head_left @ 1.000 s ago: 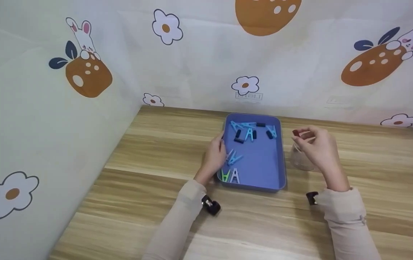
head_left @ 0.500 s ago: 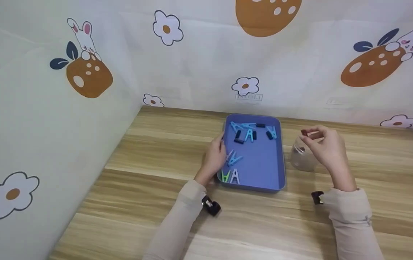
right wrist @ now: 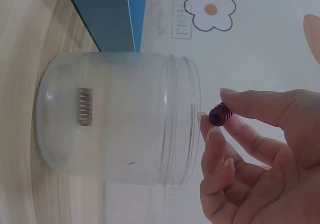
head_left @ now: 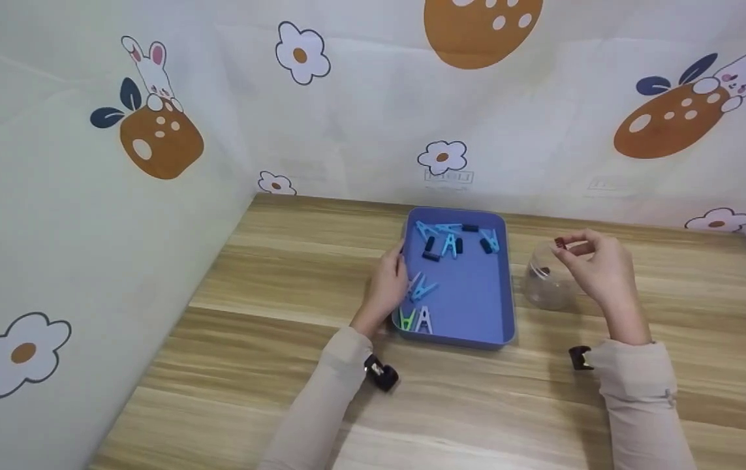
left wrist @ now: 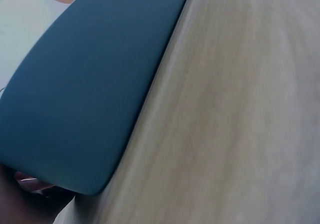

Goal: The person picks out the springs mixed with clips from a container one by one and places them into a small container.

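My right hand [head_left: 603, 271] pinches a small dark red spring [right wrist: 220, 114] between thumb and fingertips. It is held right at the mouth of a clear plastic jar [head_left: 547, 290], which stands upright and lidless on the table. Through the jar's wall in the right wrist view, a metallic-looking spring [right wrist: 85, 106] shows near the bottom. My left hand [head_left: 387, 284] holds the left side of a blue rectangular tray [head_left: 467, 294], thumb at the rim. In the left wrist view the tray's outer wall [left wrist: 95, 83] fills much of the picture, with part of the hand dark at the lower left.
Inside the tray lie several blue clothespins [head_left: 450, 245], a green clothespin [head_left: 407, 318], a pale grey clothespin [head_left: 424, 320] and several short black cylinders [head_left: 431, 256]. The tray stands just left of the jar. A patterned wall covering [head_left: 359, 117] rises behind the wooden table [head_left: 268, 365].
My right hand has moved a little to the right with the red spring, from between tray and jar to the jar's mouth. The left hand and the tray stay in place.
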`<state>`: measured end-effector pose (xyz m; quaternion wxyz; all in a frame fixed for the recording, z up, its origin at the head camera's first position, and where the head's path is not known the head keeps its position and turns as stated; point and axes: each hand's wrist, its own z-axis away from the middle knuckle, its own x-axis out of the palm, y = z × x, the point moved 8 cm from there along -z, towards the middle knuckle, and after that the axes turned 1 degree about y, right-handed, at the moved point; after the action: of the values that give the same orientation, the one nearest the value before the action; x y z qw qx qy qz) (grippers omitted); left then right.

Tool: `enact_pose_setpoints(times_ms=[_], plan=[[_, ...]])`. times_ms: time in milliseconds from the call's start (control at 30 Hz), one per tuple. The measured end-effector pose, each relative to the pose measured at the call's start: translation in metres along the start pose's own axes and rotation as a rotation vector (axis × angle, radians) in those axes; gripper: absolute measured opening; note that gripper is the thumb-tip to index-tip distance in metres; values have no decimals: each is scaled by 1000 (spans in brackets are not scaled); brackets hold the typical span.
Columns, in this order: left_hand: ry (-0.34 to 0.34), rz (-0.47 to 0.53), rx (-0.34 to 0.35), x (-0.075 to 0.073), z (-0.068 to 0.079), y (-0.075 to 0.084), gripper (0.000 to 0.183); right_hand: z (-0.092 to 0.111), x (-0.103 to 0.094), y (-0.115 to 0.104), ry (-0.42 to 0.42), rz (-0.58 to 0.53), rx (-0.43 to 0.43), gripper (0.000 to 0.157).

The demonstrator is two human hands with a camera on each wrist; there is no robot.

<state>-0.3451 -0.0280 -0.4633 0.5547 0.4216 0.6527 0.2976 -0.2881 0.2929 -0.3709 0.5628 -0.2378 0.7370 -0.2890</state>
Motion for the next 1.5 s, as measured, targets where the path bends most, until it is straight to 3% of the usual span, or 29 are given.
enact_pose_setpoints(times_ms=[367,1300,1500], plan=[[12,5,38,-1,-1,2,44,-2,4,10,-24,26,11,32],[-8,-13,-10,1,0,-2,45,-4,9,21,-54,33,13,26],[23,-1,75,-2,-1,3,43,-4,8,21,-66,34,17,30]])
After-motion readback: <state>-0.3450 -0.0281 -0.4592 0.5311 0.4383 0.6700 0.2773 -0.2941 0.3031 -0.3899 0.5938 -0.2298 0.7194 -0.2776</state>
